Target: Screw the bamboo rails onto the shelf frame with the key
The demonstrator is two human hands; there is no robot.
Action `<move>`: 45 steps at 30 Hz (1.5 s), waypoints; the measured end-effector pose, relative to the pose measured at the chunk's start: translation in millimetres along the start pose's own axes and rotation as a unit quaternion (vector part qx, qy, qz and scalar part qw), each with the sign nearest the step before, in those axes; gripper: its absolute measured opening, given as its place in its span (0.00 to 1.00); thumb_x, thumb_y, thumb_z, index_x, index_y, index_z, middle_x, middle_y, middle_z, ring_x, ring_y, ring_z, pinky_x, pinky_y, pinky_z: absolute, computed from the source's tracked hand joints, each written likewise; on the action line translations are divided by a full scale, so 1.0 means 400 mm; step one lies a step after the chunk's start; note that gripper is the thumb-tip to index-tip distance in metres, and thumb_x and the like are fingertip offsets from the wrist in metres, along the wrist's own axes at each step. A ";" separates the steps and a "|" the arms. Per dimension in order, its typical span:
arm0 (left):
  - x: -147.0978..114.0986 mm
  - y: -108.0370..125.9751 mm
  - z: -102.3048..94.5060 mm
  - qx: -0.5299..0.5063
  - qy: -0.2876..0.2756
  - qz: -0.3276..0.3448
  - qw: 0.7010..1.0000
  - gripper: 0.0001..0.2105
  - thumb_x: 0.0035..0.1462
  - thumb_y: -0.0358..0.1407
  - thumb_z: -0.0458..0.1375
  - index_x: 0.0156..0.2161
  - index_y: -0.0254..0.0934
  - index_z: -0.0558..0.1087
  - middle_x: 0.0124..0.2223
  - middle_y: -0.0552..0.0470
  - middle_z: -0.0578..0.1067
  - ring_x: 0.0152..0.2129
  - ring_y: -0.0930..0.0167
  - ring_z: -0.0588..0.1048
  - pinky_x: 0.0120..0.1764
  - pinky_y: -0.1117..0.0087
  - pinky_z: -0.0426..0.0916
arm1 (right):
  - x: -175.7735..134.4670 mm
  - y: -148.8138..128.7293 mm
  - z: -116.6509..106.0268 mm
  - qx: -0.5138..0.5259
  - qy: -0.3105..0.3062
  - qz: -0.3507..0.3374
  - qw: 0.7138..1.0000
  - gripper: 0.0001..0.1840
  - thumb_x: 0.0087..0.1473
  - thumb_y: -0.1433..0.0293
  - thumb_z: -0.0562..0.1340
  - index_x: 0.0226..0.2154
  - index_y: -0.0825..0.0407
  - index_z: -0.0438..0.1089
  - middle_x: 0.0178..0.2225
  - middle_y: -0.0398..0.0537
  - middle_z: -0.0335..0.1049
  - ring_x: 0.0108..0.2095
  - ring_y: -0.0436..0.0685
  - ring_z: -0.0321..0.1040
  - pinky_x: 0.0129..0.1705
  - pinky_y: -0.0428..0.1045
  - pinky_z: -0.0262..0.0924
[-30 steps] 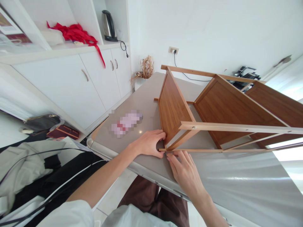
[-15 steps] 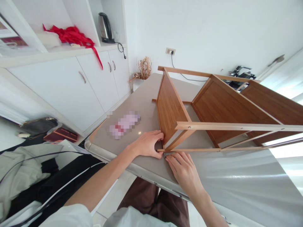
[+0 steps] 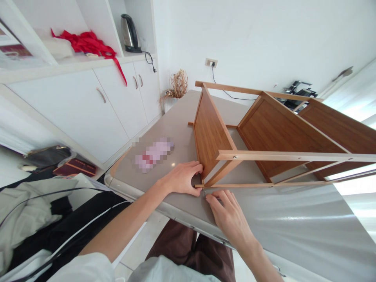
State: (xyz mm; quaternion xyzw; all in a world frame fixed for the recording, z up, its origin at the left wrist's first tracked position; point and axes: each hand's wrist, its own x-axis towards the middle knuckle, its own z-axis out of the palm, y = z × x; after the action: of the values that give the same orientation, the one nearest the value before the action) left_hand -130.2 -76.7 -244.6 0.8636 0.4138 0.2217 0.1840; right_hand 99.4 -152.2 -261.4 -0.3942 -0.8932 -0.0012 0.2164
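Note:
A brown wooden shelf rack [image 3: 211, 131] lies on its side on the grey table, its shelf boards standing upright between long rails. My left hand [image 3: 186, 176] is closed around the near left corner of the rack, thumb by the end of the lowest rail and fingers against the end board. Just right of it, my right hand [image 3: 230, 207] is in a pinch close below that rail end. A small grey sliver shows at its fingertips; most of it is hidden, so its kind is unclear.
A pixelated pink item [image 3: 154, 154] lies on the table [image 3: 173, 135] left of the rack. Behind stand white cabinets [image 3: 117, 98] with a kettle [image 3: 129, 33] and red ribbon [image 3: 88, 43]. A dried plant [image 3: 178, 84] is at the table's far corner. Clothes [image 3: 38, 207] are piled at left.
My right hand has shifted slightly, its fingers a little lower and more bent away from the rail. My left hand and the rack stay in place.

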 end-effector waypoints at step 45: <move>0.000 -0.010 0.010 0.010 0.003 0.006 1.000 0.19 0.42 0.42 0.65 0.37 0.41 0.62 0.38 0.53 0.72 0.34 0.65 0.72 0.37 0.66 0.64 | 0.033 0.005 -0.010 -0.011 0.027 -0.010 1.000 0.09 0.66 0.73 0.58 0.36 0.51 0.73 0.35 0.48 0.72 0.40 0.57 0.65 0.44 0.53 0.57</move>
State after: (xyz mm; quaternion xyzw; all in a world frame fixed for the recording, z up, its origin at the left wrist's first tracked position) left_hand -130.8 -74.9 -250.1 0.8671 0.4112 0.2216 0.1730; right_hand 94.5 -142.1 -253.1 -0.3873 -0.8910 -0.0243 0.2358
